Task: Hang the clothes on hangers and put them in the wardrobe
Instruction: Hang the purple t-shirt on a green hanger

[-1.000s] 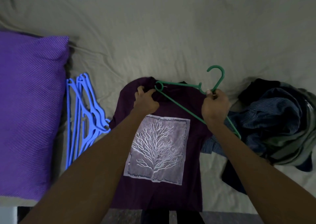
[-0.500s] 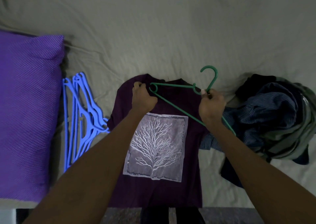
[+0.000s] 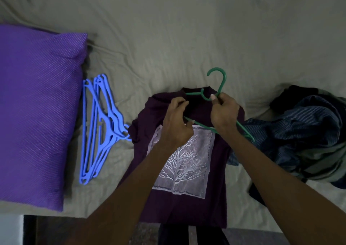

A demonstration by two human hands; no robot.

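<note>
Since the earlier frame, both hands have drawn closer together over the shirt's neck, and the hanger's left end, formerly exposed, now sits hidden under the left hand. Bed point(image 3: 177, 29): covered by a creased beige sheet, carrying everything else. Pillow point(image 3: 37, 113): purple, at the left edge. Shirt point(image 3: 187, 207): dark purple with a pale tree print, laid flat at centre, neck away from the viewer. Pile of clothes point(image 3: 309, 136): striped and dark garments, heaped to the right, touching the shirt's edge. Blue hangers point(image 3: 97, 128): stacked between pillow and shirt. Green hanger point(image 3: 221, 85): lying across the shirt's neck, hook pointing away. Left hand point(image 3: 176, 124): fingers curled, pinching the collar. Right hand point(image 3: 224, 111): fingers closed round the green hanger at the base of its hook.
</note>
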